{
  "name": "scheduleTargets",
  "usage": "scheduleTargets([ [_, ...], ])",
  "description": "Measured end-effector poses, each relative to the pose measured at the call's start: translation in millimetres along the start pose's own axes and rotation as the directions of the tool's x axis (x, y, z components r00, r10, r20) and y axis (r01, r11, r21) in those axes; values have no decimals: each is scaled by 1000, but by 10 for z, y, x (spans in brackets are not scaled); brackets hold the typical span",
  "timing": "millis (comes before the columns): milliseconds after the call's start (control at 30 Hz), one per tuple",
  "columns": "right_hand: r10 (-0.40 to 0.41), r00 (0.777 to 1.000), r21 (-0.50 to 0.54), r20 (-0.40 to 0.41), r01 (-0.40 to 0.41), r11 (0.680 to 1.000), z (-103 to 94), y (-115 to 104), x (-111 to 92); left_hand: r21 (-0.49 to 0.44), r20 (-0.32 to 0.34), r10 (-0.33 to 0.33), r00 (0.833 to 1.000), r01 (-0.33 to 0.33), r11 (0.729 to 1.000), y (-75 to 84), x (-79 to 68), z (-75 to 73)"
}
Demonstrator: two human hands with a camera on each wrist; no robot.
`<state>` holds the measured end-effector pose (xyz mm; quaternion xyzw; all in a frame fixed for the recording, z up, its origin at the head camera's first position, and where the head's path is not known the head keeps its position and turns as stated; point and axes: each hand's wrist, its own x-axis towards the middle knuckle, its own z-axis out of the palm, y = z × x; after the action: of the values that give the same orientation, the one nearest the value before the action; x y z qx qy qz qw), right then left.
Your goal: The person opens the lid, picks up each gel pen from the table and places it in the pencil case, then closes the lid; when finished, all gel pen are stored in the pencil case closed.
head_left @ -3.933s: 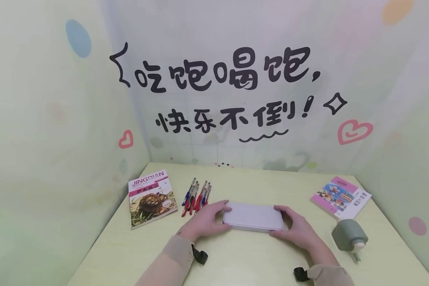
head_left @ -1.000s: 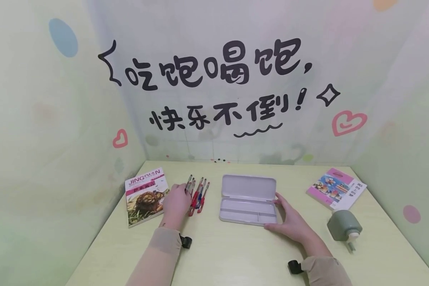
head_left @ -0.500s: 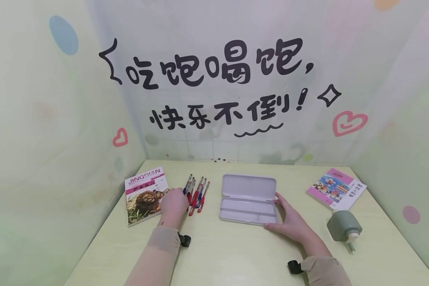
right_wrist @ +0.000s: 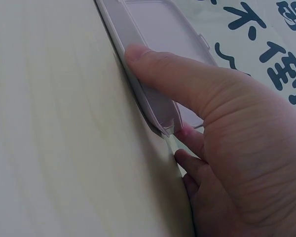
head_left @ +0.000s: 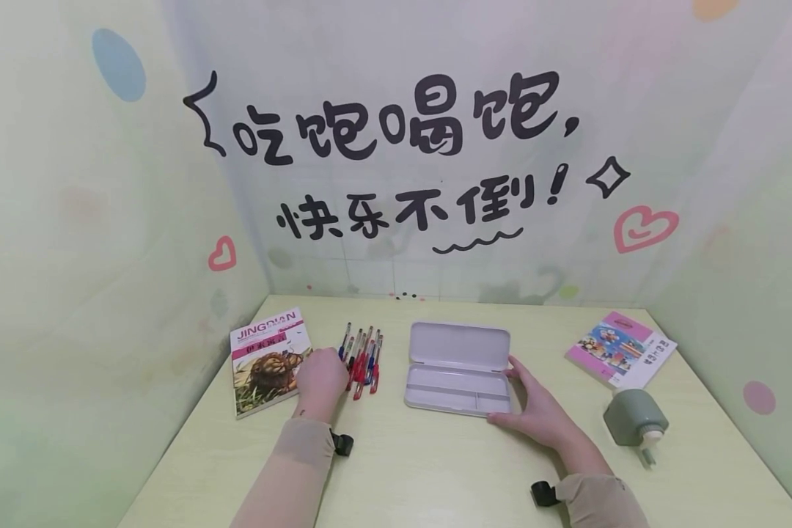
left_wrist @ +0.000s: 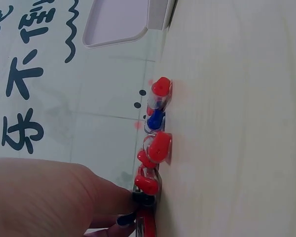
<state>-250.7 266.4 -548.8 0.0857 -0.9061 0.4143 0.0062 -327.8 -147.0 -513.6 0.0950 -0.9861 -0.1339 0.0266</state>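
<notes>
An open pencil case (head_left: 458, 402) of pale lilac lies in the middle of the table, its lid (head_left: 460, 345) tilted back and its tray divided into compartments. My right hand (head_left: 540, 411) holds it by its right end. In the right wrist view the thumb (right_wrist: 163, 69) lies along the front rim, with the other fingers behind the end. To the left, several pens (head_left: 364, 359) with red, blue and black caps lie side by side. My left hand (head_left: 321, 378) pinches at the leftmost pens, its thumb (left_wrist: 113, 195) against a black cap (left_wrist: 144, 198); its other fingers are partly hidden.
A magazine (head_left: 270, 367) with a lion cover lies left of my left hand. At the right are a pink-edged book (head_left: 620, 348) and a grey-green pump bottle (head_left: 636, 418) on its side. Printed curtains (head_left: 396, 271) enclose the table (head_left: 435, 477).
The case was shut between both hands several seconds ago; now it stands open. My left hand went to the pens and has lowered, and the pens have shifted slightly together. The right hand stays put lately.
</notes>
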Motion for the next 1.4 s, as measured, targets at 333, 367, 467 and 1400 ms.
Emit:
scheduleTargets([
  [333,2,1000,-9,1,-2,1000,6,22,13,-45,-33,2,999,-4,999,10,13,1],
  [367,0,1000,-11,0,0,1000,7,25,14,-46,-44,7,999,-10,999,16,14,0],
  [467,-6,1000,-18,-3,6,1000,6,35,15,-69,-90,37,995,-43,997,64,0,-12],
  [1400,8,1000,5,1,-8,1000,-29,-54,-25,-327,-96,492,866,-494,806,875,-490,295],
])
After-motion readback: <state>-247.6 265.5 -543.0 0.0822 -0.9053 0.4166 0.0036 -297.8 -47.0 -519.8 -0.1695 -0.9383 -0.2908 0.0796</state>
